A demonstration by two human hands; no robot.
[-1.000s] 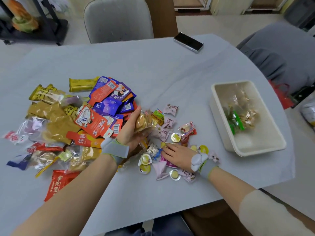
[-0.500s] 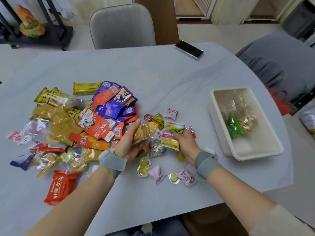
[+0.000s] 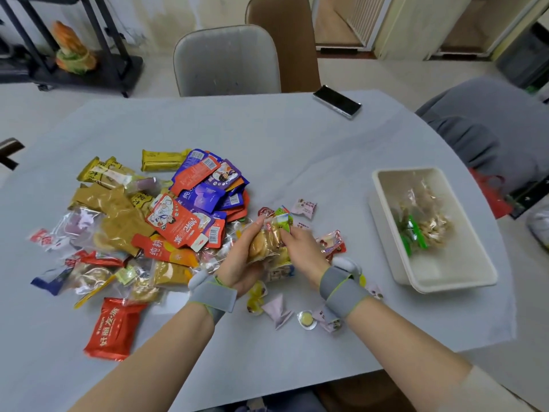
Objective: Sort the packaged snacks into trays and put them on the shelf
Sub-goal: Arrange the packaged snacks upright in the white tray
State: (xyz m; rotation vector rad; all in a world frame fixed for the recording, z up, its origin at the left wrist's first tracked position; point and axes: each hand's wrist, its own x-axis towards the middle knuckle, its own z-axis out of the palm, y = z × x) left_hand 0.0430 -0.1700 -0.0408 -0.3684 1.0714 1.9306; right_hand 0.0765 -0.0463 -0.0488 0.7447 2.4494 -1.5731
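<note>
Nearest me, on the pale grey matte tabletop (image 3: 297, 144), lie a small lilac folded paper packet (image 3: 277, 313), a round yellow jelly cup with a clear rim (image 3: 306, 319) and a glossy red foil snack bag with white lettering (image 3: 114, 328). Both my wrists wear grey fabric bands edged in green.

My left hand (image 3: 240, 263) is palm-up, fingers curled round a clear crinkly wrapper of round golden biscuits (image 3: 264, 243), cradling it from below. My right hand (image 3: 303, 248) comes in from the other side, its fingers bent and pinching the top of a small green-and-yellow glossy sachet (image 3: 282, 221) pressed against the biscuit pack, so the two hands meet over the same bundle.

Left of my hands spreads the loose heap of packaged snacks (image 3: 154, 221): flat red-orange and purple pouches with barcodes, mustard-brown crumpled bags, yellow bars, and transparent wrappers. Just right of my right hand sits a red-and-clear wrapped sweet (image 3: 334, 245), with a small pale pink sachet (image 3: 304, 208) beyond it.

Well to the right stands a cream rectangular plastic tray with rounded corners (image 3: 463, 278), holding a few clear bags of beige pieces and green-wrapped items. At the far edge lies a black smartphone (image 3: 337, 101), with a grey padded chair (image 3: 227, 60) behind the table.
</note>
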